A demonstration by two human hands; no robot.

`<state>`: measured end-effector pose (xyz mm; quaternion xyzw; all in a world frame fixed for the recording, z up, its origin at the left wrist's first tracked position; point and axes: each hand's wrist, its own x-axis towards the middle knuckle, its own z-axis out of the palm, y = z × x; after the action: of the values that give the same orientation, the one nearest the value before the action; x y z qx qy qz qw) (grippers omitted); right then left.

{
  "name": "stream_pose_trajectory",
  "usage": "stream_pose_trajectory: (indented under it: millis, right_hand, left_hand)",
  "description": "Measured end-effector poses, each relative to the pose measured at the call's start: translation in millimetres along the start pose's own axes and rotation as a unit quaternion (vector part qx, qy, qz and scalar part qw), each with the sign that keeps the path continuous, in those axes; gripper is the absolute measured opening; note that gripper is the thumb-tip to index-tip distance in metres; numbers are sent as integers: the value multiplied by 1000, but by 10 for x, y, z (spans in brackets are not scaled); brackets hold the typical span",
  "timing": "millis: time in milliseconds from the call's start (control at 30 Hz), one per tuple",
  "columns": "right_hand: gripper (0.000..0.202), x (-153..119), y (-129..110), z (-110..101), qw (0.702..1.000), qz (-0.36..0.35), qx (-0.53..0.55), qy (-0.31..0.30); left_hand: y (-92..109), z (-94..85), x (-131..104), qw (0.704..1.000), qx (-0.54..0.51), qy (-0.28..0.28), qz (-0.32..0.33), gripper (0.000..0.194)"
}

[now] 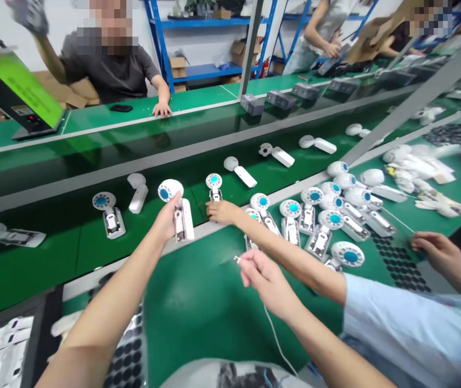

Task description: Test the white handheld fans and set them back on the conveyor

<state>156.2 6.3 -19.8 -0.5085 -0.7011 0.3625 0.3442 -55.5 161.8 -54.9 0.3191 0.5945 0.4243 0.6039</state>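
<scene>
My left hand [167, 220] is closed around a white handheld fan [187, 218], whose round head with a blue centre tilts up over the conveyor's near edge. In my right hand [268, 280], thumb and fingers pinch the small plug of a white cable [271, 326] above the green worktop; the cable trails down toward my lap. The plug and the fan are apart. Between my hands, a co-worker's hand [221, 212] from the right touches another fan [214, 182] on the belt.
Several fans with bared handles [318, 240] crowd the worktop at right. More fans lie spaced along the green conveyor [60, 226]. Black round pads [127, 350] and a tray of white parts [1, 345] are at lower left. A person sits opposite; a metal post [250, 48] rises beyond.
</scene>
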Motion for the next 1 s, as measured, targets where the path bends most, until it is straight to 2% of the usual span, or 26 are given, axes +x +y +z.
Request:
stream_pose_trajectory:
  millis: [100, 167, 233, 333, 433, 567, 700, 767, 867, 933, 1000]
  right_hand:
    - [22, -7, -113, 99, 992, 85, 95, -6]
    - [16, -15, -186, 161, 982, 109, 150, -11]
    - [14, -23, -244, 200, 978, 106, 176, -17]
    - [13, -49, -297, 199, 975, 105, 193, -26]
    - [13, -93, -329, 136, 980, 106, 163, -32]
    - [15, -152, -332, 42, 991, 110, 62, -46]
    - [15, -211, -270, 73, 978, 149, 111, -91]
    - [15, -233, -234, 132, 972, 160, 148, -91]
    - [15, -241, -178, 192, 966, 170, 174, -89]
    - [16, -237, -121, 167, 959, 186, 197, -87]
    - [19, -240, -36, 85, 946, 220, 231, -61]
  left_hand:
    - [-74, 192, -590, 997, -42, -70, 7, 44]
    - [-95, 287, -893, 994, -40, -100, 11, 44]
    - [-101, 349, -1101, 992, -35, -120, 7, 42]
    - [-105, 397, -1276, 989, -29, -148, 8, 38]
    - [-110, 419, -1369, 985, -11, -173, 12, 36]
    - [-96, 419, -1437, 978, 30, -207, 10, 32]
    - [-97, 404, -1472, 964, 59, -256, -52, 37]
    - [-135, 412, -1494, 964, 53, -247, -83, 40]
    - [-221, 410, -1490, 966, 48, -237, -92, 36]
    - [-259, 355, -1393, 967, 57, -235, -74, 32]
    - [-254, 237, -1172, 980, 74, -178, -39, 30]
